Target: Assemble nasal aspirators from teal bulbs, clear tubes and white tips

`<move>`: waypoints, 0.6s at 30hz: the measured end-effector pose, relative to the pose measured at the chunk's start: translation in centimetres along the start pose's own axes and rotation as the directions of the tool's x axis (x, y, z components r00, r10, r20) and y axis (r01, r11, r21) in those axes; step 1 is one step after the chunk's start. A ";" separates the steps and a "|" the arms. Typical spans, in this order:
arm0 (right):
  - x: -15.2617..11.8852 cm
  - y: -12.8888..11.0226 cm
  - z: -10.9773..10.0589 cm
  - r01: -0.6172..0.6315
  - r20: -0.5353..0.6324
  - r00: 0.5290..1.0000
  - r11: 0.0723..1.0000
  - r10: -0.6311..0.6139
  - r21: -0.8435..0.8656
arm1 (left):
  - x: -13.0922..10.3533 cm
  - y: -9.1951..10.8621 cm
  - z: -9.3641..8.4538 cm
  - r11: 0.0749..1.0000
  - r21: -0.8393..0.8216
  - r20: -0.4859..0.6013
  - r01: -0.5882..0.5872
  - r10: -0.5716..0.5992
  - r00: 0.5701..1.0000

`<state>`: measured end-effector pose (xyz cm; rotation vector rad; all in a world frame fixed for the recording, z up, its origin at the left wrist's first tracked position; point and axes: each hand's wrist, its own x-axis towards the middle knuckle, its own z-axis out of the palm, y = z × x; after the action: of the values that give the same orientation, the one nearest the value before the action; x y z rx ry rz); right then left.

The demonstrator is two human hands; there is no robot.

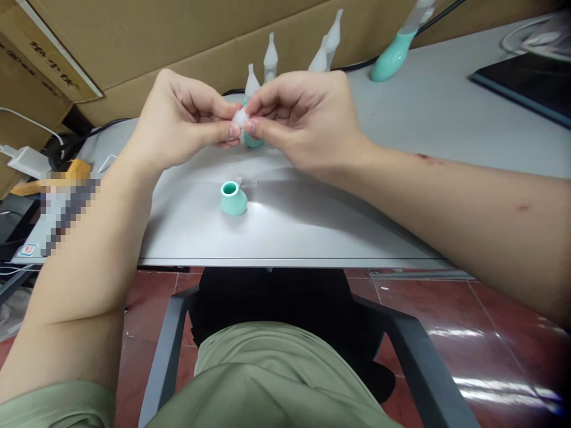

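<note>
Between the fingertips of my left hand (190,116) and my right hand (307,110) is a small translucent white silicone piece (240,118). Both hands pinch it, thumb against fingers, above the table. Its full shape is partly covered by the fingertips. Below them, a mint-green squeeze bulb (234,203) stands on the table with its round mouth open upward. Beside the bulb lie a small clear part (239,179) and a tiny clear ring (254,183). Right behind my fingers stands a green-based bulb aspirator with a white pointed tip (252,83), partly hidden.
More white-tipped aspirators (270,56) stand along the cardboard wall (200,41). Another green aspirator (392,58) leans at the back right, near a dark flat device (530,86). A white charger (29,161) and a yellow-orange object (79,170) are at left. The grey table's (187,238) front edge faces me.
</note>
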<state>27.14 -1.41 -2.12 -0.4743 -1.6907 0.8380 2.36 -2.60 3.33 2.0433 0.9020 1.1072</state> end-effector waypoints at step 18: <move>0.8 0.3 -0.1 -0.144 0.122 0.986 0.947 0.114 0.286 | 0.1 0.0 0.0 1.000 0.013 0.057 -0.026 0.025 0.998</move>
<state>26.96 -0.68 -1.82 -0.3433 -1.6058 1.2080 2.39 -2.49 3.37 2.0922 0.8600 1.0541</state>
